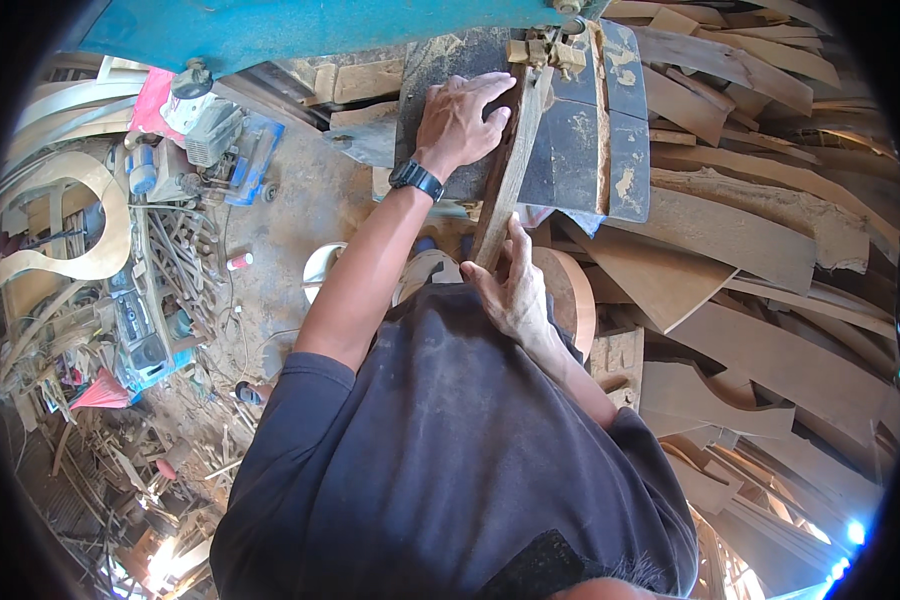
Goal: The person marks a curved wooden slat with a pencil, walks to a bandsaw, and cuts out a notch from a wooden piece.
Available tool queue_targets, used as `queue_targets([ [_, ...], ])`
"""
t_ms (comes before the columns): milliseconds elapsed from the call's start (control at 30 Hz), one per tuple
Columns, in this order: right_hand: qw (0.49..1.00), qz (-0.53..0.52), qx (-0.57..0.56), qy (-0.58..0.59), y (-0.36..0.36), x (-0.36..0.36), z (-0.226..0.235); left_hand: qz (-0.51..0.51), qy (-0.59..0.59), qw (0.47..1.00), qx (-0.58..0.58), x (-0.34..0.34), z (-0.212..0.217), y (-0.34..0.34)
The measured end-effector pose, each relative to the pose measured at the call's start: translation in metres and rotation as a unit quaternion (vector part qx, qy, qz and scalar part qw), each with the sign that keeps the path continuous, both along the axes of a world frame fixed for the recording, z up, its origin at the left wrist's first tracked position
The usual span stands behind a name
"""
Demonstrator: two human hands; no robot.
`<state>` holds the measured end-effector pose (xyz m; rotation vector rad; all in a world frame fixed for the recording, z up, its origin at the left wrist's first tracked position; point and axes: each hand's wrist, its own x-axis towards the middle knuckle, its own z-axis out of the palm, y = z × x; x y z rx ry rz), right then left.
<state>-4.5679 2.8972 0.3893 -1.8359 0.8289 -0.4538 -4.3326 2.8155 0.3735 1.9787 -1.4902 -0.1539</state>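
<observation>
Left hand: the left hand point(460, 120) lay flat with fingers spread on the dark saw table point(570, 150), its fingertips pressed against the side of the wood strip point(510, 165); it gripped nothing, only pushed sideways.
Watch: a black wristwatch point(416, 179) sat on the left wrist.
Right hand: the right hand point(510, 290) was closed around the near end of the wood strip, thumb up along its edge.
Wood strip: a long, narrow piece of brown wood ran from the right hand up across the saw table toward the blade guide point(542, 52), tilted slightly to the right at its far end.
Saw table: dark metal, dusted with sawdust, set under a blue machine frame point(300, 25).
Right side: a heap of curved wooden boards point(760, 260) lay stacked beside the table, well spread toward the edge of the view.
Left side: a router-like power tool point(205, 125) and a pale curved wooden frame point(80, 225) lay on the dusty floor, well apart from both hands.
Person: wore a dark grey shirt point(450, 440).
</observation>
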Motion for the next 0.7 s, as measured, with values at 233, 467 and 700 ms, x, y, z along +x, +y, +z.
queue_targets([
  [233,1.0,-0.015,0.025,-0.003,0.0,-0.014,0.006,-0.014,0.002,1.0,0.013,0.003,0.001,0.002],
  [467,0.997,-0.037,0.059,0.012,-0.006,-0.033,0.01,-0.019,0.003,1.0,0.013,0.003,0.004,0.002],
  [700,0.999,-0.032,0.003,0.011,-0.012,-0.035,0.006,-0.013,-0.015,1.0,0.008,0.001,0.002,0.001],
])
